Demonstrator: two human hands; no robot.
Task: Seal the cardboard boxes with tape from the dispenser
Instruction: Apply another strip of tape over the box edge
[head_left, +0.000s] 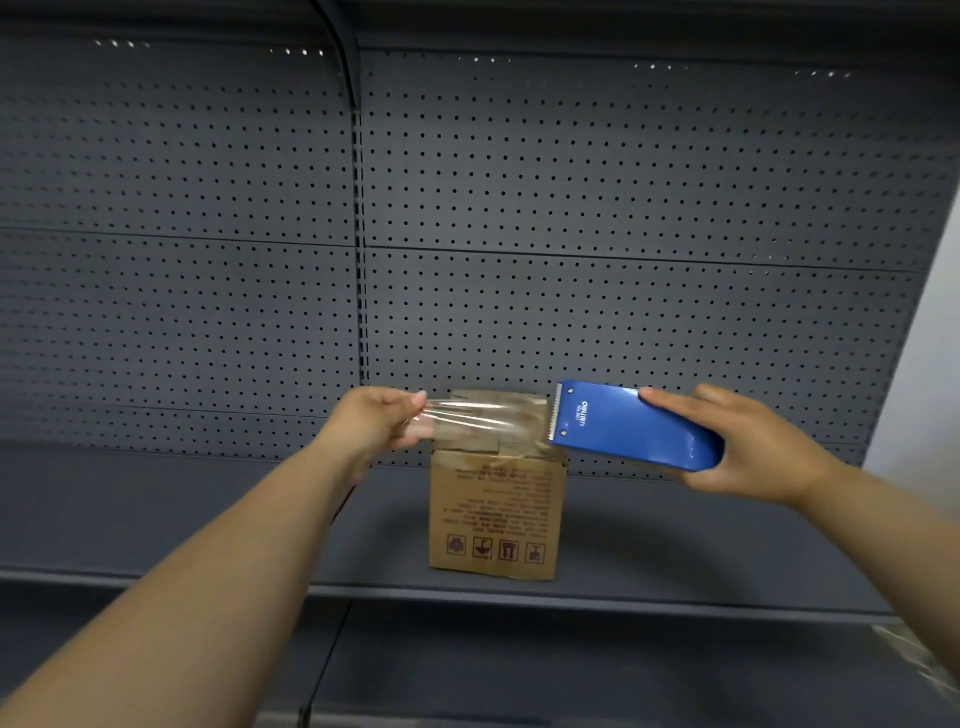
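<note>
A small brown cardboard box stands upright on the grey shelf, its printed side facing me. My right hand grips a blue tape dispenser above the box's right top corner, serrated edge pointing left. A strip of clear tape stretches from the dispenser leftwards over the box top. My left hand pinches the free end of that tape just left of the box. The box's top flaps are partly hidden behind the tape.
A dark perforated back panel rises behind the shelf. The shelf's front edge runs below the box, with a lower shelf level beneath. A pale wall borders the right side.
</note>
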